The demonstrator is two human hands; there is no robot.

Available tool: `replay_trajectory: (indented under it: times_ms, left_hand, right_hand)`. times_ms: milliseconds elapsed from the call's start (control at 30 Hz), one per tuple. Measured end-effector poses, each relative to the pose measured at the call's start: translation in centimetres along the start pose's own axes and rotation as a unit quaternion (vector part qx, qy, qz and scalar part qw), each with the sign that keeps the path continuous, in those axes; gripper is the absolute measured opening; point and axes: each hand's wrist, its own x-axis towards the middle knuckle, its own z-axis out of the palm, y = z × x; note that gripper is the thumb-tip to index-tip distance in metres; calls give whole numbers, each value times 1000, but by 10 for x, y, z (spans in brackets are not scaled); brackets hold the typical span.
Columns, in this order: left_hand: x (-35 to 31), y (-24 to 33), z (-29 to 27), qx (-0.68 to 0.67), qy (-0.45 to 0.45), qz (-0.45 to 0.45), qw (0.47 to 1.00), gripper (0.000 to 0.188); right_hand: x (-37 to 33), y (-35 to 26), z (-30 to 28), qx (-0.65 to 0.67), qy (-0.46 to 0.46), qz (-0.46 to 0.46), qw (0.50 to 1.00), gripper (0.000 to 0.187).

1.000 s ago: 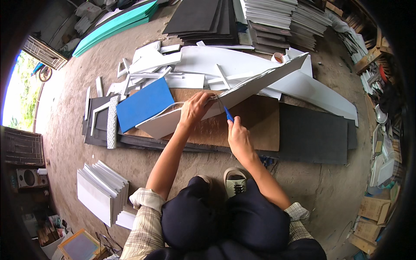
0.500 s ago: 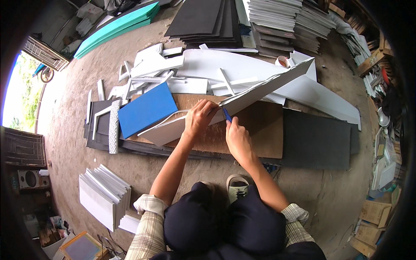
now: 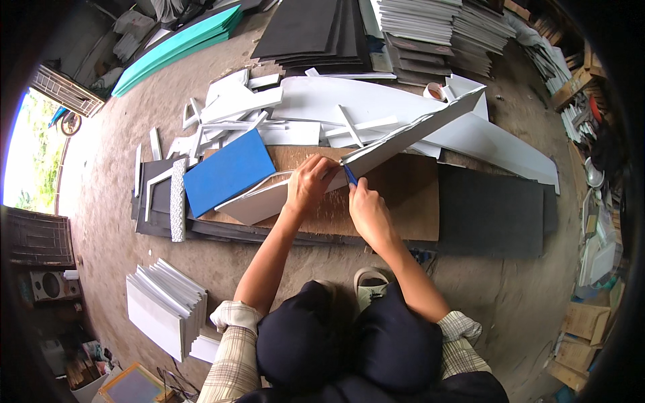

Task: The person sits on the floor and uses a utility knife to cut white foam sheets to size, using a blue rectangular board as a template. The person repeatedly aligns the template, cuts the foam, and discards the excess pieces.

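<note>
Two grips: the left hand (image 3: pixel 310 185) pinches the white board (image 3: pixel 403 138), the right hand (image 3: pixel 369 211) holds a blue cutter (image 3: pixel 351 176), now nearer that pinch (than one second ago), seemingly concentrating work there.

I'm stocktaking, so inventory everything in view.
Panel: one, pale grey, centre
Slim tool: one, blue, at panel
Block: one, blue, beyond panel's left end
Board: one, brown, beneath panel
Flat sheets: several, dark grey, beneath board
Loose pieces: many, white, beyond board
Tape roll: one, orange-white, beyond panel
Floor stack: one, white, lower left
Far stacks: several, green/black/white, top
Boxes: several, brown, lower right
Edge clutter: many, mixed, both sides
Shoes: two, pale, below board
Left hand: one, bare, on panel
Right hand: one, bare, holding slim tool
</note>
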Motion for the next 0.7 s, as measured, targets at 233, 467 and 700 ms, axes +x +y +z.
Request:
replay_trajectory:
  times_ms: [233, 467, 700]
  left_hand:
    - [7, 1, 2, 3, -3, -29, 1000, 10]
    - [4, -2, 0, -3, -10, -22, 1000, 10]
    - [8, -3, -3, -11, -31, -74, 997, 10]
  right_hand:
    - [-16, 6, -1, -18, -14, 17, 1000, 24]
    - [0, 0, 7, -21, 13, -1, 1000, 23]
    - [-17, 9, 8, -46, 1, -7, 999, 24]
